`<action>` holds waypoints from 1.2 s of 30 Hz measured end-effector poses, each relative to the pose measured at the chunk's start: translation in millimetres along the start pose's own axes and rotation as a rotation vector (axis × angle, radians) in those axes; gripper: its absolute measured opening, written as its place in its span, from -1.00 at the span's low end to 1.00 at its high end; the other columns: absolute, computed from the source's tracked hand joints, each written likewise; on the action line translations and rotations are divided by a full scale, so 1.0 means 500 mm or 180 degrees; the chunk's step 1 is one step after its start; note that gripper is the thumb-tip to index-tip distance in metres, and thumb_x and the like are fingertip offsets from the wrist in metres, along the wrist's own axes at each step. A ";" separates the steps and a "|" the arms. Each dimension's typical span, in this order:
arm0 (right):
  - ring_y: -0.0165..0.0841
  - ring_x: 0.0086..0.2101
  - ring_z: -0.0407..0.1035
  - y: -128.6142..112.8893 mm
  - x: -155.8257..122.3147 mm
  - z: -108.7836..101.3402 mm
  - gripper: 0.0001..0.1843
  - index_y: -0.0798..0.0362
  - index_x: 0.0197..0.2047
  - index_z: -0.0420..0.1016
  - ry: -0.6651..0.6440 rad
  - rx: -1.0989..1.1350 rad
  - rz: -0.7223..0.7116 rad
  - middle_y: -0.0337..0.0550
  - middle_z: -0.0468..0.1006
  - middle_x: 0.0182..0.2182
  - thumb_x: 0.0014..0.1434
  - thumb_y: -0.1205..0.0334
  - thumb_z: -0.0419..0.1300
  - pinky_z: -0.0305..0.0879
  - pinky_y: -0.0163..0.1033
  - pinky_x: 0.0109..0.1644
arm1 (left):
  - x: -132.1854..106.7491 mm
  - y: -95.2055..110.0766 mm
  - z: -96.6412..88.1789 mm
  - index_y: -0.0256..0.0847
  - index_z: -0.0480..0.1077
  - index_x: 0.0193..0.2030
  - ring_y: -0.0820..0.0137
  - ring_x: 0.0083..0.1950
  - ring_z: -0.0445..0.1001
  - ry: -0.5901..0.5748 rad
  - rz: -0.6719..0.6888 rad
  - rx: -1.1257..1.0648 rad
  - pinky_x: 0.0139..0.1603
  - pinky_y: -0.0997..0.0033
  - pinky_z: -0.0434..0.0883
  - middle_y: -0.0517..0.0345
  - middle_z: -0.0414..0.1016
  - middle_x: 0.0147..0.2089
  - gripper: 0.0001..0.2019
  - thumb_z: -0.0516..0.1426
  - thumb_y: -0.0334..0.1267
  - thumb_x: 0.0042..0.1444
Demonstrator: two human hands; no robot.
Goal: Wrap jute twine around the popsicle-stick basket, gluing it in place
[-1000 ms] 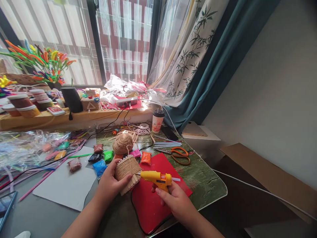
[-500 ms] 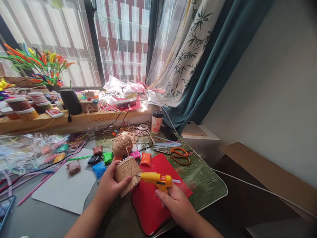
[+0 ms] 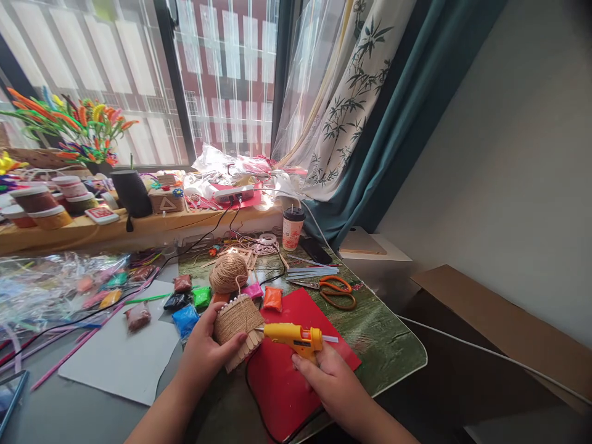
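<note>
My left hand (image 3: 211, 348) is closed on a small twine-wrapped craft-stick box (image 3: 238, 320), its thumb across the front and white beads along the top edge. In my right hand (image 3: 324, 370) is a yellow hot glue gun (image 3: 293, 335), with a clear glue stick poking out at the back. The gun's nozzle meets the box's right edge, touching it or very close. A strand of twine runs up from the box to a ball of jute twine (image 3: 229, 272) just behind it. Beneath the gun lies a red sheet (image 3: 296, 382).
Orange-handled scissors (image 3: 337, 291) and pale glue sticks (image 3: 312, 271) lie behind the red sheet. A lidded paper cup (image 3: 293, 228) and a phone (image 3: 316, 250) stand further back. Several clay packets, including a blue one (image 3: 185, 319), sit left. A black cord crosses the red sheet.
Hardly anything differs. The whole view has shifted very slightly; both hands keep the same grip, and the nozzle stays at the box's right edge.
</note>
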State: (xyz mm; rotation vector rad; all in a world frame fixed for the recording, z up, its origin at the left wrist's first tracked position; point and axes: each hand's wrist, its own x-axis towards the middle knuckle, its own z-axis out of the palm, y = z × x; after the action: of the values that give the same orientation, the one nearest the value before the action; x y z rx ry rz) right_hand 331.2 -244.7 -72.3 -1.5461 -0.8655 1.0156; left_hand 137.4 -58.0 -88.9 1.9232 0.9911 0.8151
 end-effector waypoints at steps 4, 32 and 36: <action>-0.38 -0.44 0.23 -0.001 0.002 -0.002 -0.47 0.06 -0.03 0.49 -0.0026 0.0060 0.0085 -0.22 0.42 -0.36 0.17 -0.22 0.25 0.26 -0.25 -0.34 | -0.001 0.001 -0.001 -0.16 0.36 0.17 -0.05 0.18 0.53 0.0008 -0.0006 -0.0002 0.18 0.03 0.49 -0.10 0.55 0.17 -0.38 0.32 0.06 0.01; -0.41 -0.49 0.19 0.012 0.010 -0.018 -0.55 0.04 -0.08 0.45 0.0108 0.0118 0.0177 -0.31 0.31 -0.46 0.17 -0.15 0.25 0.22 -0.27 -0.35 | -0.001 -0.001 -0.006 -0.17 0.36 0.15 -0.08 0.17 0.54 0.0021 -0.0021 0.0082 0.15 0.01 0.52 -0.11 0.56 0.15 -0.37 0.32 0.08 0.00; -0.41 -0.48 0.20 0.022 0.016 -0.020 -0.56 0.04 -0.07 0.45 0.0112 0.0113 0.0190 -0.30 0.33 -0.44 0.18 -0.14 0.24 0.22 -0.27 -0.35 | -0.001 -0.001 -0.007 -0.16 0.36 0.16 -0.07 0.15 0.55 0.0012 0.0040 0.0134 0.15 0.02 0.52 -0.10 0.56 0.15 -0.38 0.31 0.07 0.00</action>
State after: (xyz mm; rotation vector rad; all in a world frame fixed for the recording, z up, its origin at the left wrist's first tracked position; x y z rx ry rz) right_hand 344.0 -243.2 -83.5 -1.5631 -0.7770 1.0382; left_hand 134.4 -56.8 -87.7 1.9662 1.0068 0.8111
